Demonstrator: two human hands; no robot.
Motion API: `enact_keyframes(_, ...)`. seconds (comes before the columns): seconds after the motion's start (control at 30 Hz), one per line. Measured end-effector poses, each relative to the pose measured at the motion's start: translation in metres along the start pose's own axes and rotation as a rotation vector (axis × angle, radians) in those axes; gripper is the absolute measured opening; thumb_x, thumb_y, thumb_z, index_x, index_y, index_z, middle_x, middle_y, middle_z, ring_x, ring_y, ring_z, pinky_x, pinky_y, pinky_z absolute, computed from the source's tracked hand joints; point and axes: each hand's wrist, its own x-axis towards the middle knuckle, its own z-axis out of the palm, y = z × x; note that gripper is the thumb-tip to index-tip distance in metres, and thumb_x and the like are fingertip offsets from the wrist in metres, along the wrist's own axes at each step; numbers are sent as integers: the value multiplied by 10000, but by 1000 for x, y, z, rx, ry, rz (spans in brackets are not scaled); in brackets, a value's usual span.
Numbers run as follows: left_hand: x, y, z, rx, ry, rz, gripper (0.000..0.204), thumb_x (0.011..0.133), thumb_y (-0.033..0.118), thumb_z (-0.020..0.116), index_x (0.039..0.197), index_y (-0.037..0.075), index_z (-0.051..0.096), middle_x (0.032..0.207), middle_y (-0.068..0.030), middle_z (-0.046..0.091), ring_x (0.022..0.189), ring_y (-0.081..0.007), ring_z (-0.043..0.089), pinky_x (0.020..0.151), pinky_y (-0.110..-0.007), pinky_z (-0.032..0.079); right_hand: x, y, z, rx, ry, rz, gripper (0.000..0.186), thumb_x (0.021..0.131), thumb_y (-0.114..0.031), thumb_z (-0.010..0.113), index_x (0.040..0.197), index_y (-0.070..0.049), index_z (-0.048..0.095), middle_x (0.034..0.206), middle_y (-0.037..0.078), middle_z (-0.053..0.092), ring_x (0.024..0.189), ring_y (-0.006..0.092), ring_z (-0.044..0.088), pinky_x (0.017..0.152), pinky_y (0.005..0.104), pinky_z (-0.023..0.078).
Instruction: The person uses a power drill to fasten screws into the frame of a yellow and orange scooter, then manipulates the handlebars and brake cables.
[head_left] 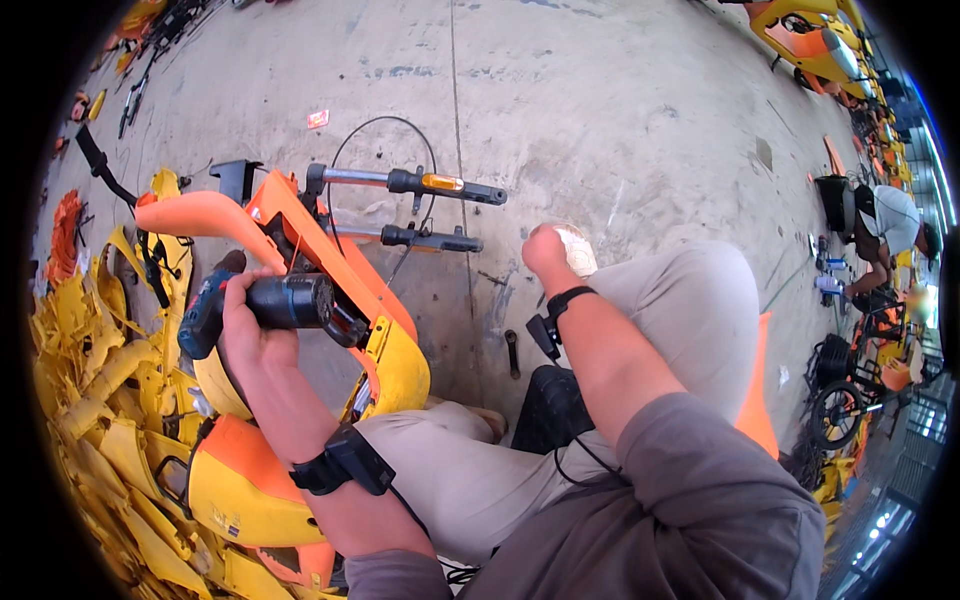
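Observation:
My left hand [248, 322] grips a blue and black cordless drill [262, 304], its nose pressed against an orange and yellow plastic bicycle panel [385, 330]. The panel stands against my knees, below two black-gripped handlebars [440, 184]. My right hand [555, 250] is raised over my right knee, fingers closed around a small pale object that I cannot identify. Black sensor bands sit on both wrists.
A heap of yellow plastic panels [95, 400] fills the left side. A black wrench [512, 352] lies on the concrete floor near my legs. At the right, another person [885, 225] crouches among orange bicycles and wheels [835, 410]. More orange parts lie at the top right.

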Motion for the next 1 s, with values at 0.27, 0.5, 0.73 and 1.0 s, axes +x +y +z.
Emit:
enact_keyframes(0.27,15,10,-15,-81,-60,40,125,841,77,612,933,12,559,888,-94,629,812,-239,635,838,-394,542,-51,-63,-31,-112,-521,-72,533,835,-420,681,1063,62,669,1136,276,655,1098,426,619,945,477,487)
enact_keyframes(0.5,34,-6,-8,37,-169,91,250,733,150,720,921,37,600,829,-75,633,733,-236,648,728,-365,560,-47,-136,-119,-182,-332,-602,370,818,-392,726,805,-22,730,770,188,685,746,356,671,702,465,537)
enact_keyframes(0.73,35,-11,-17,230,-104,618,458,837,67,697,1270,3,561,1169,-124,623,975,-224,647,877,-376,555,-113,-172,-257,96,-139,-900,186,777,-82,591,921,-42,700,950,182,695,895,379,659,767,461,522)
enact_keyframes(1.0,-43,-45,28,869,136,1438,538,901,170,669,1387,40,481,1324,-122,571,1149,-239,596,972,-315,469,-163,-152,-313,38,-242,-784,211,791,-199,638,909,-29,683,902,191,696,884,381,665,775,460,525)
